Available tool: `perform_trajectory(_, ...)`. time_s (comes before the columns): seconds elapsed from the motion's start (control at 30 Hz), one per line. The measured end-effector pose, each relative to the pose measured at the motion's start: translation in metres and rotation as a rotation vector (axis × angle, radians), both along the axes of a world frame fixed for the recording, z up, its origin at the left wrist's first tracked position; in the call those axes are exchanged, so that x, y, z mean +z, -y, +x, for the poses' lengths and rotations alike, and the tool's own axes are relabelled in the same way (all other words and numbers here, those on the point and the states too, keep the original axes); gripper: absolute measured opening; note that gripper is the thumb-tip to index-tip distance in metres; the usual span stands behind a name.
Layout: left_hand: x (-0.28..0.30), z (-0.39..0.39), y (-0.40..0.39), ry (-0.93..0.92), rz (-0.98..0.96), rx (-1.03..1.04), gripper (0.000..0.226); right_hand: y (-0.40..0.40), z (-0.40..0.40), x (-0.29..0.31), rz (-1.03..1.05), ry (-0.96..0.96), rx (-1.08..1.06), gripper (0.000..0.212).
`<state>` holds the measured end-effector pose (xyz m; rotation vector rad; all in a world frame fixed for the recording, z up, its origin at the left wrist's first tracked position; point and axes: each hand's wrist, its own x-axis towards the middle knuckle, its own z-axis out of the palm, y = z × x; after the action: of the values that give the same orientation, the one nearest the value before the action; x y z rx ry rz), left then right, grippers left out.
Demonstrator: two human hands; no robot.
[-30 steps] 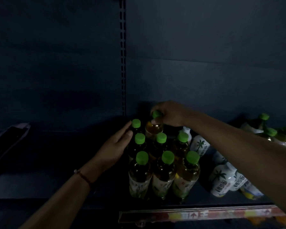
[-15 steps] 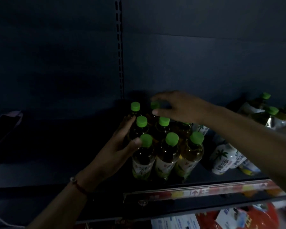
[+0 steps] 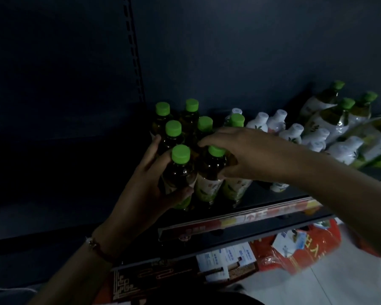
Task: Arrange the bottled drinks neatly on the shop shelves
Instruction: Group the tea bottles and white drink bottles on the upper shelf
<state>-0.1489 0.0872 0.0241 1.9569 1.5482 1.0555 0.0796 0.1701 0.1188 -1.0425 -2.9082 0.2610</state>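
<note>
Left hand (image 3: 150, 188) grips the front-left green-capped bottle (image 3: 179, 172): the thumb wraps across the lower label at the front and the fingers curl round the far side, with fingertips reaching the bottle behind it. Right hand (image 3: 235, 150) reaches in from the right and lies over the front row. Its fingers are curled over the cap and shoulder of the front-middle bottle (image 3: 209, 172), and the thumb presses near the shoulder of the bottle just beside it on the right; the palm hides that bottle's cap.

Both held bottles stand upright at the front edge of the dark shelf (image 3: 75, 208), touching each other, as the front row of a tight cluster of green-capped bottles (image 3: 180, 124) arranged in rows running back toward the rear panel. To the right of the cluster, white-capped bottles (image 3: 273, 124) with white labels stand close together. Farther right, more green-capped bottles (image 3: 339, 108) lean tilted against one another; part of this group is blurred.

A red and yellow price strip (image 3: 240, 216) runs along the shelf's front edge. Below it, red packages (image 3: 295, 249) and white-labelled boxes (image 3: 224, 258) are visible. A bracelet (image 3: 95, 247) circles the left wrist.
</note>
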Motion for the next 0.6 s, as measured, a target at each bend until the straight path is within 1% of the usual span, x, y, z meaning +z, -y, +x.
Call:
perform_trajectory(0.1,0.006,0.005,0.006,-0.045,-0.022,0.054,0.087,0.005,0.012,0.01,0.028,-0.069,-0.077,0.075)
perform_trajectory(0.17,0.018,0.011,0.011,-0.052,-0.01,0.097,0.098,0.004,0.027,0.014,0.073,-0.055,-0.144,0.066)
perform_trajectory(0.2,0.027,0.015,0.011,-0.059,0.022,0.096,0.1,0.004,0.035,0.013,0.051,-0.027,-0.183,0.06)
perform_trajectory(0.23,0.036,0.019,0.009,-0.106,0.068,0.09,0.098,0.004,0.042,0.009,0.005,-0.01,-0.219,0.056)
perform_trajectory(0.27,0.044,0.023,0.005,-0.205,0.12,0.086,0.093,0.004,0.047,0.004,-0.034,-0.015,-0.242,0.057)
perform_trajectory(0.33,0.054,0.034,-0.007,-0.452,0.215,0.063,0.081,0.002,0.054,-0.005,-0.064,-0.071,-0.259,0.066)
perform_trajectory(0.37,0.057,0.039,-0.011,-0.537,0.222,0.043,0.077,0.001,0.056,-0.008,-0.063,-0.096,-0.263,0.069)
perform_trajectory(0.47,0.052,0.048,-0.015,-0.626,0.218,0.032,0.071,0.0,0.059,-0.011,-0.057,-0.141,-0.288,0.072)
perform_trajectory(0.6,0.048,0.048,-0.014,-0.63,0.225,0.069,0.072,0.002,0.063,-0.016,-0.038,-0.196,-0.298,0.078)
